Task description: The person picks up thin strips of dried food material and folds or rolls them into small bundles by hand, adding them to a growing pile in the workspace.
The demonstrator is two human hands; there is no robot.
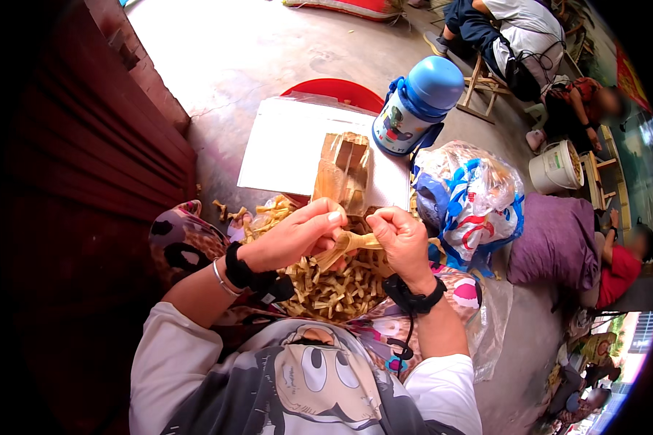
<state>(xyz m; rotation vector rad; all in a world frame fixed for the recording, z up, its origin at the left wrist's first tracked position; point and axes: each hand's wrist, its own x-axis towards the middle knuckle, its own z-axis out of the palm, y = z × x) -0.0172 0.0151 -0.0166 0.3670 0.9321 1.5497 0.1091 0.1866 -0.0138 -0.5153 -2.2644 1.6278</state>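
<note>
A folded strip of tan dried plant husk stretches between my two hands, its left end fanned out wide. My right hand pinches the narrow right part between thumb and forefinger. At the left, the fingers of my left hand grip the strip, with some fingertips showing beneath it. Below lies a heap of small knotted husk pieces across my lap. Just beyond my hands, a clear box of flat husk strips stands on a white board.
A blue drinking bottle stands at the board's right corner, partly above a red basin. Right of it sits a stuffed plastic bag, then a purple sack and a white bucket. Dark red curtain hangs left. Several people sit at right.
</note>
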